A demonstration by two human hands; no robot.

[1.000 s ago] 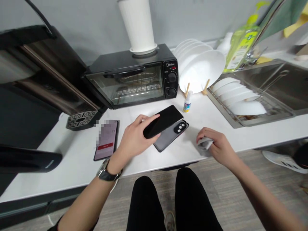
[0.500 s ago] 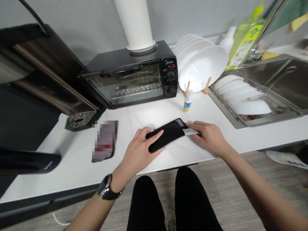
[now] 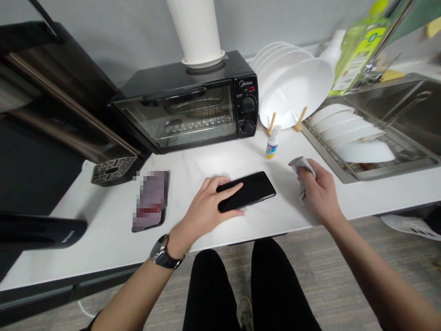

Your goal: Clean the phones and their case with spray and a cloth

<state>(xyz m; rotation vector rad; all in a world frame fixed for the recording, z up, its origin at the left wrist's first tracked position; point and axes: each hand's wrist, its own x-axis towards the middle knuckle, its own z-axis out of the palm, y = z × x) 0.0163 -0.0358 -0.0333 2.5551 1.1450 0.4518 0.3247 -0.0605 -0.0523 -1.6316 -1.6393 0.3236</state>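
Observation:
A black smartphone lies screen up on the white counter, angled toward the right. My left hand grips its left end, one finger across the screen and the thumb along the near edge. To the right, apart from the phone, my right hand is closed on a bunched grey cloth. Parts of the cloth stick out above and to the left of the fingers. A small white spray bottle with a blue and yellow label stands upright beyond the phone.
Behind stands a black toaster oven with a white pot on top. White plates lean in a wooden rack. At right, bowls sit in the sink. A blurred-out flat item lies left, by a drip tray.
My right hand has moved right, off the phone's right end, carrying the cloth, which is now lifted and bunched. My left hand still holds the phone, which has shifted slightly right.

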